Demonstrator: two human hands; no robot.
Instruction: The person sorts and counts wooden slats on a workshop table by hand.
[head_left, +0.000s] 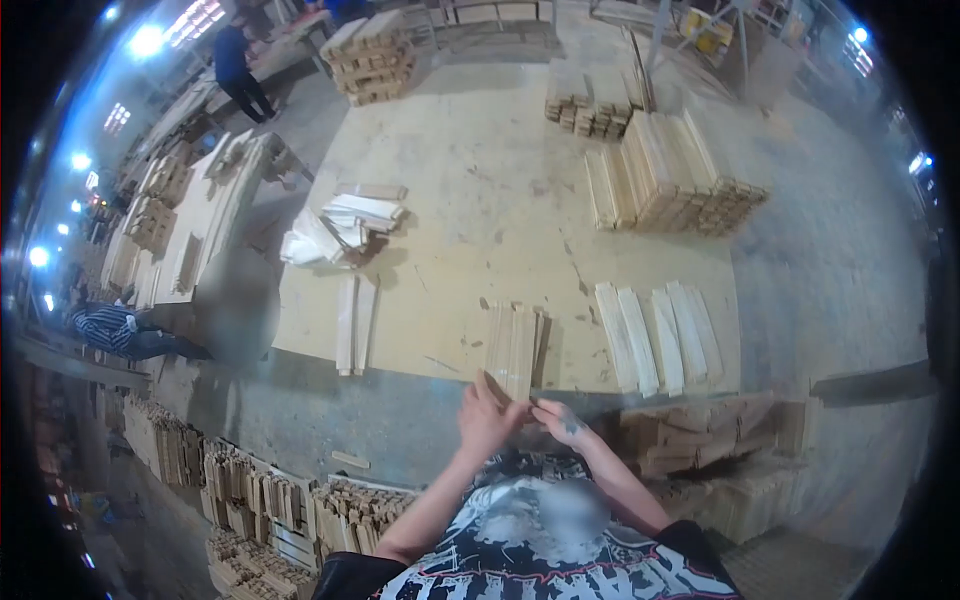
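A small bundle of thin wooden slats (510, 348) lies at the near edge of the pale board table (480, 230), its ends toward my body. Around the near left end of the bundle, my left hand (487, 412) is closed, thumb and fingers against the wood. My right hand (562, 422) is at the bundle's near right corner, fingers pressed together by the slat ends; its exact grip is too small to make out. Pale slats (630, 340) lie side by side to the right. Two narrow slats (356, 325) lie to the left.
White-wrapped pieces (345, 225) lie farther left on the table. Large slat stacks (670, 170) stand at the back right, another stack (370, 58) at the back left. Bundled slats (260, 500) stand on the floor at lower left. Two people are at the left, near a side table (225, 200).
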